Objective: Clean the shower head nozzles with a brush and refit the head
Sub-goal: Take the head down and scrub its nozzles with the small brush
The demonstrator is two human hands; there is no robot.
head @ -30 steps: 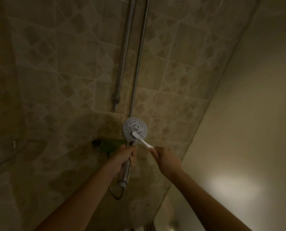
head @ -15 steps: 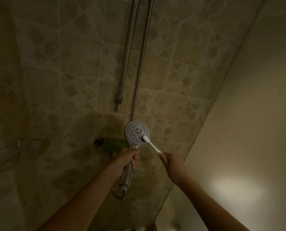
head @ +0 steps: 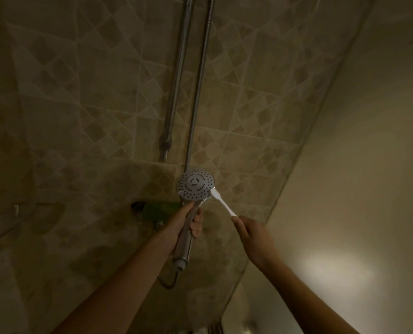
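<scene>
The shower head [head: 196, 184] is held off its mount, face turned toward the camera so the nozzle holes are reachable w/ the brush. Its chrome handle is gripped by the left hand [head: 185, 225], fingers wrapped round just below the head; the grip that close to the face prob. steadies it against brush pressure. The white brush [head: 222, 203] is pinched at its far end by the right hand [head: 251, 235], closed on the handle, below and right of the head. The bristle end is laid against the head's lower-right rim, so the edge nozzles are judged to be the ones being scrubbed. Refitting is not yet done.

Above the head, two chrome runs are seen on the tiled wall [head: 80, 104]: a rail [head: 176, 75] and the hose [head: 199, 88], the latter passing directly behind the head. A green object [head: 157, 209] sits just left of and below the head, partly hidden by the left hand; what it is can't be told. The hose loop below the handle could snag during refit.
</scene>
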